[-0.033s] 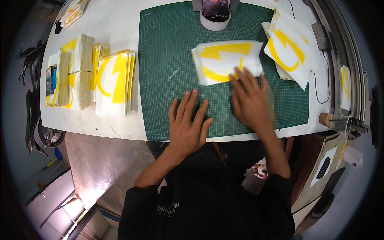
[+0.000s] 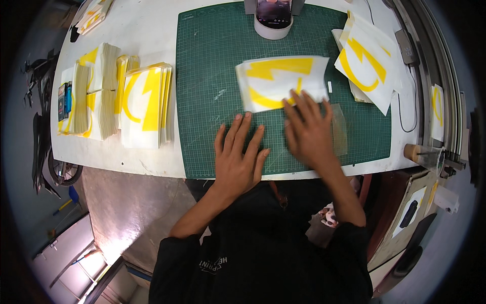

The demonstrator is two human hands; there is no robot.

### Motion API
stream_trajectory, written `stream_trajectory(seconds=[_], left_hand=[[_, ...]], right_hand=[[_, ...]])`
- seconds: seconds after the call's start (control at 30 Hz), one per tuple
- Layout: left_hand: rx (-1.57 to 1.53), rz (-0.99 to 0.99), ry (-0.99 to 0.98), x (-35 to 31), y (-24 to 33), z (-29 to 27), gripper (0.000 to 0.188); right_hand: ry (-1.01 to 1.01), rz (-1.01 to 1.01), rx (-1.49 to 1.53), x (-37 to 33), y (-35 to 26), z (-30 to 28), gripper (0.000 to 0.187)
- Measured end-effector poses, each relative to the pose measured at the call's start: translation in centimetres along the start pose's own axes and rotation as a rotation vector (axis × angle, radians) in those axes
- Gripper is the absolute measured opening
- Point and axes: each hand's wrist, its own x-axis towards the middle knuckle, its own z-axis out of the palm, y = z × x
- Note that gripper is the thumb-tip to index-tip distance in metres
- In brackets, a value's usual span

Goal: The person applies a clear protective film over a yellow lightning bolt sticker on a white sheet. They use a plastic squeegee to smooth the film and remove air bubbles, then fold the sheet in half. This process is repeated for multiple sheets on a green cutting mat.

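Note:
A white sheet with a yellow printed design lies on the green cutting mat; its left edge looks layered or smeared, so I cannot tell if it is one sheet or several. The fingertips of my right hand rest on its lower right part, fingers stretched and apart, slightly blurred. My left hand lies flat on the mat near the front edge, fingers spread, just below the sheet's lower left corner. To the right of my right hand is a clear plastic piece, with a small white strip above it.
Stacks of yellow-and-white printed sheets stand on the white table at left, a blue lighter among them. More loose printed sheets overlap the mat's right side. A phone stands in a holder at the back.
The printed sheet has shifted left and a little nearer, with my right hand moving left on it. The small white strip and more of the clear plastic piece now show. My left hand stays put.

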Motion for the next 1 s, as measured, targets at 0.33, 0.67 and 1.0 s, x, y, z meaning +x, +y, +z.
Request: stream_trajectory(seconds=[0.33,0.67,1.0], left_hand=[[0.049,0.041,-0.319,0.6,-2.5,-0.4,0.072],[-0.009,0.161,-0.390,1.1,0.2,0.5,0.082],[-0.034,0.116,-0.403,-1.2,1.3,0.7,0.089]], right_hand=[[-0.207,0.047,0.063,-3.9,-1.0,0.0,0.077],[-0.057,0.004,0.240,-3.5,-1.3,-4.3,0.055],[0.102,-0.172,0.230,5.0,0.3,-0.8,0.010]])
